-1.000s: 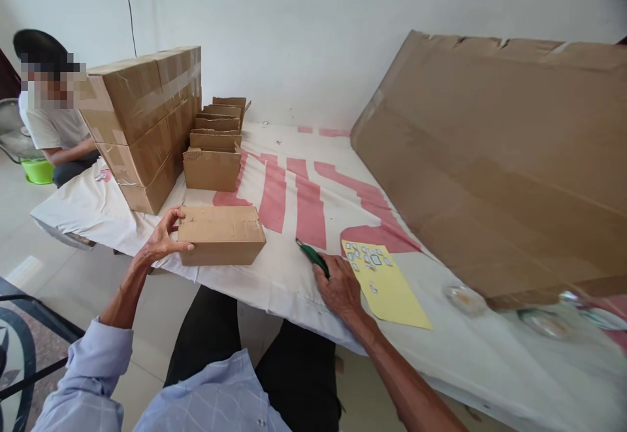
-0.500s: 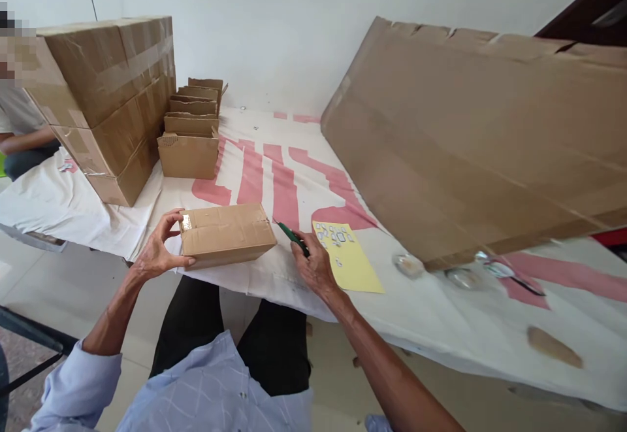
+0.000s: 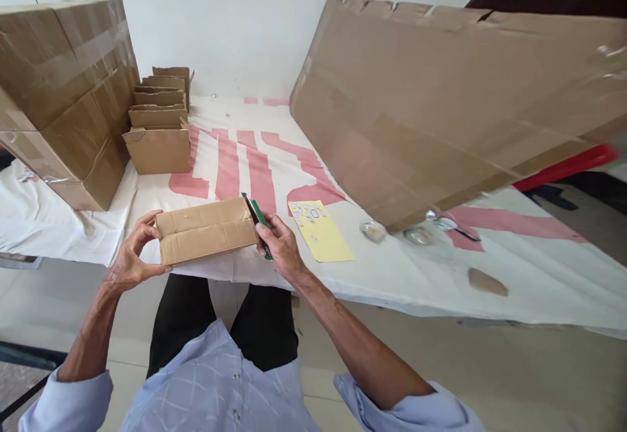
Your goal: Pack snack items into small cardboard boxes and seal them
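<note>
A small brown cardboard box [image 3: 206, 232] lies at the table's front edge, its long top seam facing up. My left hand [image 3: 134, 254] grips its left end, thumb low and fingers on the upper corner. In my right hand [image 3: 281, 242] is a green utility knife [image 3: 260, 223], its blade pointing up and away along the box's right end. The fingers of that hand are wrapped round the handle, close against the box. Whether the blade touches the cardboard I cannot tell. Right of my hand lies a yellow sheet [image 3: 328, 239] with small stickers on it.
Large taped cartons [image 3: 73, 85] are stacked at the left, beside a row of open small boxes [image 3: 159, 151]. A big cardboard sheet [image 3: 441, 105] leans at the right. Near its foot are tape rolls [image 3: 373, 231], a magnifying glass [image 3: 445, 223] and a brown scrap [image 3: 487, 282].
My right hand has brought the knife left to the box's right end. The box is turned slightly in my left hand, and the view has swung to the right.
</note>
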`<state>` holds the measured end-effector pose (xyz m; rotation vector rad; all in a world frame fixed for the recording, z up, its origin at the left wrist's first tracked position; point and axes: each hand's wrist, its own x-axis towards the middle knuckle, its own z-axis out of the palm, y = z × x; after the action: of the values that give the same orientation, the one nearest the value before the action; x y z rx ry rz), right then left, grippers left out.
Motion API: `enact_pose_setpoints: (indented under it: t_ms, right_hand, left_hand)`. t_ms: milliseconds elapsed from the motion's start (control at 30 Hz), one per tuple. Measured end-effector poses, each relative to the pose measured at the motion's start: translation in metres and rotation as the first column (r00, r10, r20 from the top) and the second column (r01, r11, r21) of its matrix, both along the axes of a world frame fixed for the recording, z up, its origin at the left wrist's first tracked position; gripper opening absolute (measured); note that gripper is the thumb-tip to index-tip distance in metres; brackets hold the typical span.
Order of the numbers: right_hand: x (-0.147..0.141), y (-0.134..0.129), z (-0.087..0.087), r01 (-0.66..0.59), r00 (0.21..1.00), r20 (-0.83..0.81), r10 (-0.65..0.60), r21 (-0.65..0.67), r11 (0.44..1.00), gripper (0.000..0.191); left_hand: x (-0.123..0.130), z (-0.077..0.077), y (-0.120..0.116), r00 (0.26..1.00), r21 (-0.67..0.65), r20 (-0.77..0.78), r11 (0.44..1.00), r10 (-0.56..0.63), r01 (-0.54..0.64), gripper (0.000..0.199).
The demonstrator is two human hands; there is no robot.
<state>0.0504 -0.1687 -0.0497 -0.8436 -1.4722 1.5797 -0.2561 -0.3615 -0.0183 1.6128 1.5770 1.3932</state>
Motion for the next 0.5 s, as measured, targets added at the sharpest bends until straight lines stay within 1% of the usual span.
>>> enact_pose_setpoints:
  t_ms: [67,100,167,233,300,367,400,433,500]
  right_hand:
    - [0.0,-0.005,0.0,0.002,1.0,-0.007,-0.002,-0.016,1.0,0.061]
    - [0.0,-0.007,-0.001,-0.002,1.0,-0.011,0.001,-0.023,1.0,0.063]
    - [0.0,-0.006,-0.005,-0.017,0.999,-0.031,0.015,-0.045,0.999,0.065]
    - [-0.003,0.0,-0.01,-0.032,0.997,-0.067,0.027,-0.068,0.997,0.067]
    - [-0.007,0.009,-0.015,-0.042,0.994,-0.1,0.034,-0.076,0.996,0.068]
    - [-0.013,0.02,-0.016,-0.041,0.993,-0.116,0.034,-0.064,0.997,0.067]
    - [-0.016,0.025,-0.017,-0.038,0.993,-0.117,0.031,-0.055,0.998,0.066]
    - [-0.019,0.031,-0.016,-0.034,0.993,-0.115,0.028,-0.047,0.998,0.066]
    - [-0.025,0.041,-0.016,-0.036,0.995,-0.099,0.031,-0.047,0.998,0.069]
  left_hand:
    - [-0.003,0.0,-0.001,1.0,0.006,-0.014,1.0,-0.026,0.026,0.063]
    - [-0.004,0.0,0.0,0.999,-0.001,-0.029,0.999,-0.035,0.035,0.069]
    - [-0.009,-0.002,0.004,0.997,-0.046,-0.074,0.998,-0.037,0.034,0.095]
    - [-0.014,-0.004,0.011,0.994,-0.118,-0.111,0.993,-0.023,0.01,0.122]
    - [-0.018,-0.007,0.021,0.995,-0.171,-0.099,0.985,0.003,-0.02,0.134]
    - [-0.022,-0.006,0.034,0.997,-0.192,-0.045,0.979,0.064,-0.071,0.136]
    - [-0.024,-0.005,0.041,0.993,-0.204,-0.006,0.972,0.114,-0.113,0.132]
    - [-0.026,-0.003,0.049,0.985,-0.233,0.038,0.96,0.168,-0.155,0.124]
    - [-0.031,0.001,0.063,0.958,-0.368,0.134,0.91,0.255,-0.191,0.104]
